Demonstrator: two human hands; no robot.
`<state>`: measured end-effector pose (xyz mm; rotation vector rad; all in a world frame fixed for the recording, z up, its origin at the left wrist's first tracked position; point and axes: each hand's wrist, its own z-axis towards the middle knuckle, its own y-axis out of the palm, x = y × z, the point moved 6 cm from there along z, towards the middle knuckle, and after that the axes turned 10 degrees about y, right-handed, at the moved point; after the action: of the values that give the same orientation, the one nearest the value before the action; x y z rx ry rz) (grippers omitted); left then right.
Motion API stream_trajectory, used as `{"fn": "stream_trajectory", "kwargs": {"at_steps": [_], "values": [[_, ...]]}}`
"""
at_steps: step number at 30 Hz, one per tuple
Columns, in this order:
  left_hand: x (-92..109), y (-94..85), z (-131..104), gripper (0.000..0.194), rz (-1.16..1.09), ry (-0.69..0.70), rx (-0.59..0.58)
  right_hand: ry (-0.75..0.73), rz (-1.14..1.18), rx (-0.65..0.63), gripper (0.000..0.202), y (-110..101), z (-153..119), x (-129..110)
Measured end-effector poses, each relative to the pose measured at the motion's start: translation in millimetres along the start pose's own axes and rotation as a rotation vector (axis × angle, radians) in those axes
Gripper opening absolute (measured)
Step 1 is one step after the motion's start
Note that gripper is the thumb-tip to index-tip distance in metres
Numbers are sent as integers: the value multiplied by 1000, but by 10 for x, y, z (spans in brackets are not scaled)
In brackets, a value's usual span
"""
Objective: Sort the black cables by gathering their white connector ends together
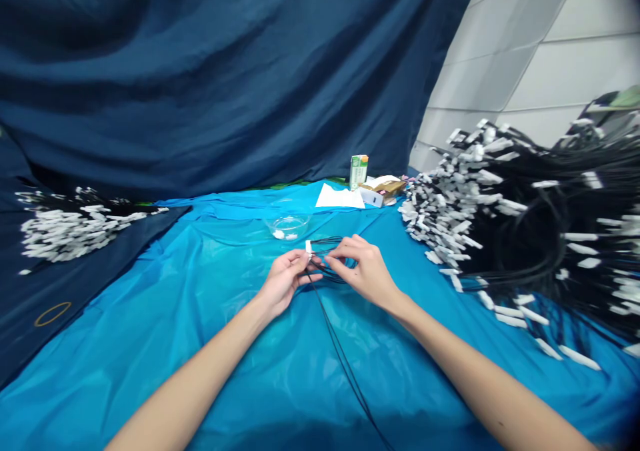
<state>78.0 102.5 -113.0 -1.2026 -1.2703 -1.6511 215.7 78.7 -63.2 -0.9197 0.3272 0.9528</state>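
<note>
My left hand is closed in a pinch around a white plastic connector at the middle of the view. Thin black wires run from the connector; some loop toward the right, and a pair trails down past the front edge. Just right of the connector, my right hand has its thumb and forefinger pinched on the black wires. Its fingers partly cover the wire loop, so the exact spot gripped is hard to see.
A clear bowl with small white pieces stands behind my hands. Farther back are white paper, a green-and-white carton and small boxes. Black cables with white connectors are heaped at right and left. A yellow ring lies on dark cloth.
</note>
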Motion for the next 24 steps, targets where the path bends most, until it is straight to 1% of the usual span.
{"fn": "stream_trajectory", "kwargs": {"at_steps": [13,24], "values": [[13,10,-13,37,6,-1,8,-20,-17,14,16,-11,-17,-27],[12,14,-22,37,49,-2,-18,-11,-24,8,17,17,-12,-18]]}}
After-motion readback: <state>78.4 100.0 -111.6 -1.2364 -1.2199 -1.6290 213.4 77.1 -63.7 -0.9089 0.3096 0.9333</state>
